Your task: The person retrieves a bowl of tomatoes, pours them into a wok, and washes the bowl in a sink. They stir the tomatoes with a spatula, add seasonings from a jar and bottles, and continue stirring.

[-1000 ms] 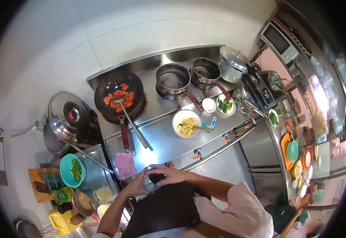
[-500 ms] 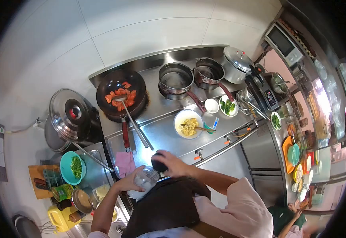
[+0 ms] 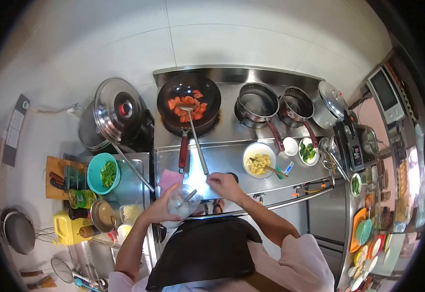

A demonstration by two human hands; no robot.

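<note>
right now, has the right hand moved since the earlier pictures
Yes. Against the stove, the right hand has moved forward, away from the jar and further in over the steel top.

A wide head-worn view looks forward and down from close above the apron (image 3: pixel 202 258), bottom centre, to stove (image 3: pixel 227 155) mid-frame and wall (image 3: pixel 232 41) at top.

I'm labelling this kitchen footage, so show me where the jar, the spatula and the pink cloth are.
Jar (image 3: pixel 180 208): head view, on its clear side.
Spatula (image 3: pixel 197 141): head view, on its handle.
Pink cloth (image 3: pixel 170 179): head view, on its upper face.
</note>
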